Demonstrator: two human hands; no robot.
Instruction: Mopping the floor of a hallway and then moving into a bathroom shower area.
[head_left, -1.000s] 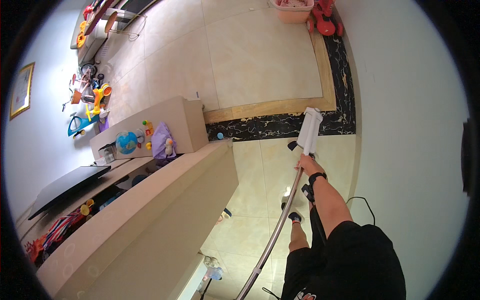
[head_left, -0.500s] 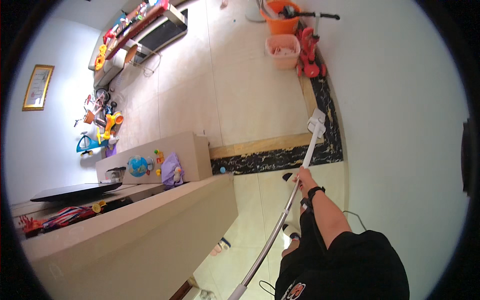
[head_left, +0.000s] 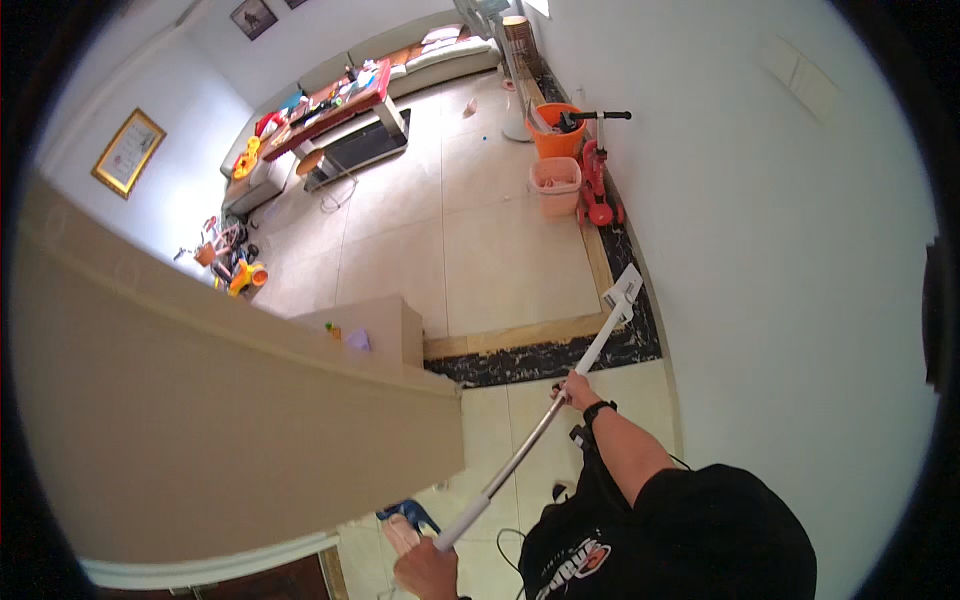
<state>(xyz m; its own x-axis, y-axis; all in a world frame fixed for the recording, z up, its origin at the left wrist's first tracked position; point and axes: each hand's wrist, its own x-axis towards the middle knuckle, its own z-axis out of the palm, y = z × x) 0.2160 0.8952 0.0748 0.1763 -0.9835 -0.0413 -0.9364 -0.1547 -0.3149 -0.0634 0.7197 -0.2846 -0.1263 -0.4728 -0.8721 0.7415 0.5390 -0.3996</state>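
Observation:
A long-handled floor mop (head_left: 520, 455) slants across the view, with a silver pole between white end sections. Its flat white head (head_left: 623, 292) rests on the black stone border beside the right wall. Partway down the pole, my right hand (head_left: 575, 390) is wrapped round it, a dark band on the wrist. My left hand (head_left: 428, 570) grips the upper white end, low in the picture near the partition.
A tan partition (head_left: 250, 390) stands close on the left. Beyond the mop head are a red scooter (head_left: 598, 190), a pink tub (head_left: 556, 185) and an orange bucket (head_left: 557, 130) along the wall. Farther back stand a low table (head_left: 335, 110) and a sofa (head_left: 440, 65). A dark cord (head_left: 503, 545) lies below.
My view has tilted up toward the far room, bringing the sofa in. My left hand has come into sight on the pole's upper end. My right hand keeps its grip.

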